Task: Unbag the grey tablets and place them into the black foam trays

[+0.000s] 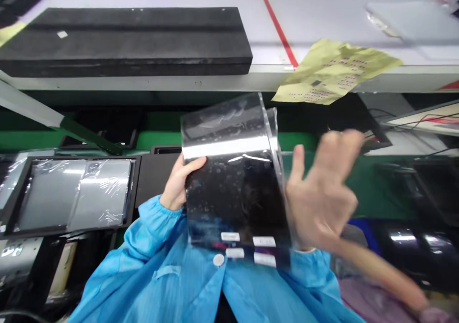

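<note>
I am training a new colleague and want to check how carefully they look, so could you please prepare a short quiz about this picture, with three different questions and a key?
1. True or false: the thumb of the left hand is hidden behind the glossy dark sheet.
2. Fill in the colour: the printed paper hanging over the front edge of the white shelf is ____.
3. Where is the black frame with the grey sheets?
A) On the white shelf
B) To the left of the left hand
C) Under the printed paper

Key: 1. False; the thumb lies on the front face. 2. Yellow. 3. B.
</note>
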The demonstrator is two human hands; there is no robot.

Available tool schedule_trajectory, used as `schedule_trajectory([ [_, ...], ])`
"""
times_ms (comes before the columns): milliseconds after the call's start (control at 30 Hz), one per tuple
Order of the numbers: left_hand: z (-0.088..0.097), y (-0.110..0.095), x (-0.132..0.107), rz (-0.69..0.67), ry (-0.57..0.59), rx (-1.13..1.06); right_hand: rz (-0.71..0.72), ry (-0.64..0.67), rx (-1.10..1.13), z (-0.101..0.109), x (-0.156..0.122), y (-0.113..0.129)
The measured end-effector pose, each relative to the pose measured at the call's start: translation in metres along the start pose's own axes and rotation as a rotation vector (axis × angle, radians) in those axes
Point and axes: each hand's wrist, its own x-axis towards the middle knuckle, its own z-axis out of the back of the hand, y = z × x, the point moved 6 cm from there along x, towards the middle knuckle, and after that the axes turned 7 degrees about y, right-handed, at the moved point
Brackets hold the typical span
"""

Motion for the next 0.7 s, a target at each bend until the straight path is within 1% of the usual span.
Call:
schedule_trajectory([
  [33, 0.002, -0.013, -0.001, -0.09, -0.024, 0.029, 0.027, -0.043, 0.049, 0.0, 0.003, 0.001],
  [67, 0.003, -0.025, -0.004, -0.17, -0.039, 0.061, 0.029, -0.047, 0.109, -0.001, 0.007, -0.001],
  [133, 0.004, -0.042, -0.013, -0.289, -0.053, 0.12, -0.031, 0.045, 0.248, -0.002, 0.011, -0.009],
  [167, 0.004, -0.047, -0.017, -0.311, -0.052, 0.139, -0.067, 0.099, 0.316, -0.002, 0.01, -0.012],
  [200, 0.003, -0.049, -0.02, -0.301, -0.044, 0.148, -0.095, 0.144, 0.367, -0.001, 0.008, -0.014],
  [267, 0.001, -0.048, -0.023, -0.227, -0.025, 0.135, -0.122, 0.204, 0.411, -0.001, 0.001, -0.011],
  [333, -0.002, -0.047, -0.023, -0.164, -0.017, 0.107, -0.134, 0.223, 0.374, -0.001, -0.004, -0.003],
  [367, -0.003, -0.047, -0.024, -0.158, -0.019, 0.096, -0.139, 0.217, 0.338, -0.002, -0.005, 0.001],
  [467, -0.005, -0.05, -0.026, -0.187, -0.03, 0.074, -0.125, 0.169, 0.244, -0.004, -0.005, 0.011],
  [533, -0.005, -0.052, -0.03, -0.203, -0.033, 0.061, -0.123, 0.156, 0.234, -0.006, -0.005, 0.015],
  [700, -0.001, -0.054, -0.035, -0.202, -0.027, 0.032, -0.175, 0.204, 0.299, -0.012, -0.008, 0.023],
])
